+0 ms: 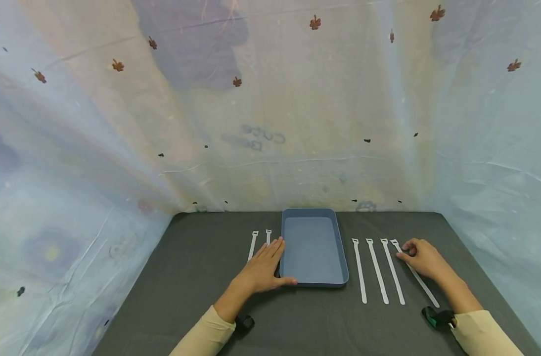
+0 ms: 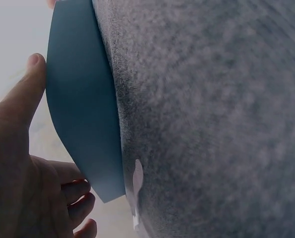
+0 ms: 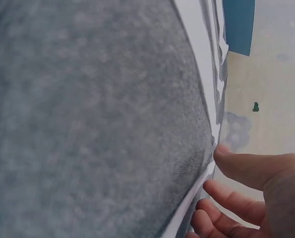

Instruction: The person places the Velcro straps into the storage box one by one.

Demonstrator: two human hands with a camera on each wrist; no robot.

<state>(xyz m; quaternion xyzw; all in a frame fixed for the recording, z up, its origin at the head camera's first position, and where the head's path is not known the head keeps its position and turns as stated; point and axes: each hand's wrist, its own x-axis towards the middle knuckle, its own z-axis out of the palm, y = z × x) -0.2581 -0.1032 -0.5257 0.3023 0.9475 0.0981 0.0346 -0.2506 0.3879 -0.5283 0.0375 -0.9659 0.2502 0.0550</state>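
Observation:
My left hand (image 1: 262,269) lies against the left side of a shallow blue-grey tray (image 1: 315,285), fingers extended along it and thumb at its near edge. In the left wrist view the tray's side wall (image 2: 83,99) stands beside the thumb and fingers. At the right, my right hand (image 1: 426,258) is over the far part of a slanted white strap (image 1: 424,287) with a slotted end. Its thumb and bent fingers straddle this strap (image 3: 187,198), with a gap visible between thumb and forefinger in the right wrist view.
Several similar white straps, including one (image 1: 361,277) closest to the tray, lie in a row on its right. Two more, one (image 1: 252,244) farther left, lie by the left hand, partly covered. A dark grey cloth (image 1: 186,296) covers the table; patterned sheeting (image 1: 270,123) hangs behind.

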